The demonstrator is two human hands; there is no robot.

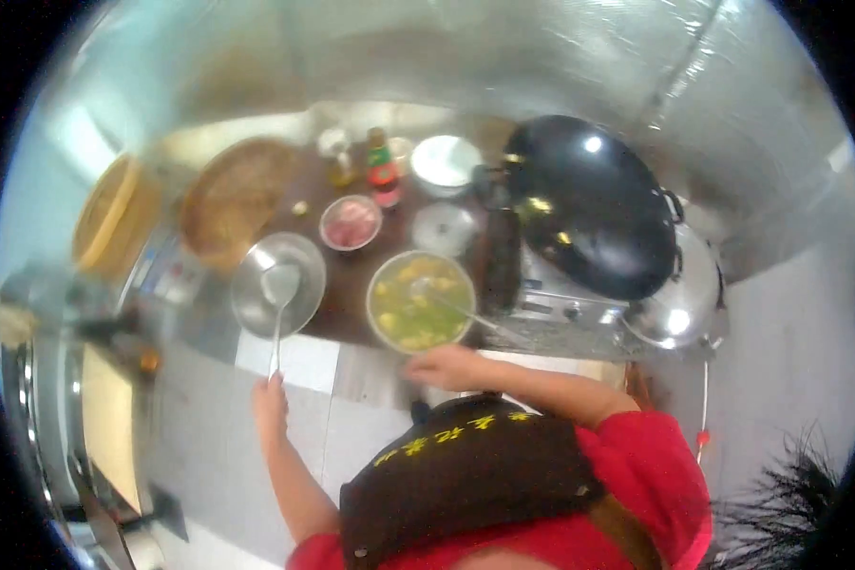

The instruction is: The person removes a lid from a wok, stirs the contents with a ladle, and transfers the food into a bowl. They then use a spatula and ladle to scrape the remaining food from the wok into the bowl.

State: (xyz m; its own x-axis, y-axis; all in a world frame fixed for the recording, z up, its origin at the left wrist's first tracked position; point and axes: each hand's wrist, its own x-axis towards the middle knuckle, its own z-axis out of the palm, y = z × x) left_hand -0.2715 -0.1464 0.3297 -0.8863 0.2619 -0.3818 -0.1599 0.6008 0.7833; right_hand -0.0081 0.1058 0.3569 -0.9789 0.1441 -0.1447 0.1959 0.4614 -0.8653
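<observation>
The left hand [270, 401] has its fingers pressed around the near end of the ladle [280, 282], whose scoop rests in the steel bowl [242, 306] on the worktop [348, 287]. The right hand [451, 367] lies at the near rim of the soup bowl [373, 315], though I cannot tell whether its fingers are gripping. Keeping the ladle level and that bowl steady seems wise.

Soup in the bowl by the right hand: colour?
Yellow-green with yellow chunks. The soup shows best in the head view, just beyond the right hand.

Left hand [271, 404] grips a ladle [277, 318] in a steel bowl [250, 290], right hand [451, 367] beside soup bowl [371, 318].
</observation>
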